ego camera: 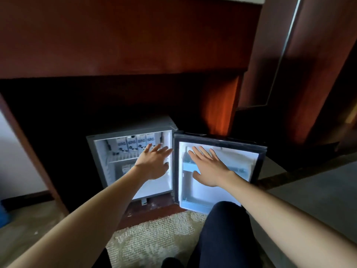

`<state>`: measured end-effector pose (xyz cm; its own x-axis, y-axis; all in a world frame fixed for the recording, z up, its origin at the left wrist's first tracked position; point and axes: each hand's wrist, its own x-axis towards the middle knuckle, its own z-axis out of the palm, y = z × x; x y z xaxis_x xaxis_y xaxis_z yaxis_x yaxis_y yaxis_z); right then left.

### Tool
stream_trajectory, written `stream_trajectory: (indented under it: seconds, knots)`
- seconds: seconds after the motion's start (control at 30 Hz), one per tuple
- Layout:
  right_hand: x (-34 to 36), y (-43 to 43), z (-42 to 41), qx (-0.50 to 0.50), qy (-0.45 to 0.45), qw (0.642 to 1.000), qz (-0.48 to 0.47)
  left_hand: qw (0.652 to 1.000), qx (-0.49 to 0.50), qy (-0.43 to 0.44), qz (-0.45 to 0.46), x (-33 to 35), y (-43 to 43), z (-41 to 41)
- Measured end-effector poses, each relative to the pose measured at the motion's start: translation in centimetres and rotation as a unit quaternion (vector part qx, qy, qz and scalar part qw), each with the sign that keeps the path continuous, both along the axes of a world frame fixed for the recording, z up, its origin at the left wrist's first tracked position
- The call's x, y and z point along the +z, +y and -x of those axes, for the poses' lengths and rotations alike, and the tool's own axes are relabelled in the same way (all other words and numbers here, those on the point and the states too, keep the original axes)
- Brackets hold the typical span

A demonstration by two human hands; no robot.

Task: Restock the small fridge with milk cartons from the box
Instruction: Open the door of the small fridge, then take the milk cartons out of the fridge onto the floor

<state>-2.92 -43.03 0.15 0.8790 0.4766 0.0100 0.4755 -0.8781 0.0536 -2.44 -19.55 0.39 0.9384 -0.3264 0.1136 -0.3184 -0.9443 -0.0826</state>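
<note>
One small fridge (pixel 100 151), one door (pixel 218 141), swung open. One wire shelf (pixel 123 158). Four milk cartons (pixel 132 145) in a row along back edge of that shelf. At least one more carton (pixel 126 168) below it; count there unclear, partly hidden by forearm. Two door racks (pixel 188 167): one mid door, one at bottom edge. Two hands: left hand (pixel 152 163), right hand (pixel 209 170). One rug (pixel 154 235).

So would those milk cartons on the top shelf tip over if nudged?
Probably somewhat tippy: the milk cartons look tall and narrow, standing on a wire shelf. Packed side by side, they likely brace each other. Boxy flat sides should grip easily.
</note>
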Motion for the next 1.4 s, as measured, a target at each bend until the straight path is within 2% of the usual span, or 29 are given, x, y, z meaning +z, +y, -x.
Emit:
stream_trajectory:
  seconds: [0.33, 0.67, 0.9, 1.17, 1.4]
  knots:
    - [-1.9, 10.5, -3.9, 0.057, 0.029, 0.998, 0.002, 0.996, 0.072, -0.012, 0.041, -3.0, 9.8, 1.1]
    - [-5.8, 17.3, -9.7, 0.098, 0.045, 0.994, -0.011, 0.989, 0.128, -0.015, 0.076, -7.1, 16.0, -2.9]
    - [-9.1, 20.9, -13.0, 0.118, 0.062, 0.991, -0.023, 0.979, 0.162, 0.002, 0.120, -11.2, 18.1, -6.7]
    - [-11.3, 23.0, -16.0, 0.130, 0.064, 0.989, -0.017, 0.977, 0.172, -0.011, 0.127, -14.2, 19.2, -9.3]
    - [-12.2, 23.9, -18.0, 0.126, 0.048, 0.990, -0.047, 0.971, 0.189, -0.032, 0.141, -13.9, 19.7, -10.5]
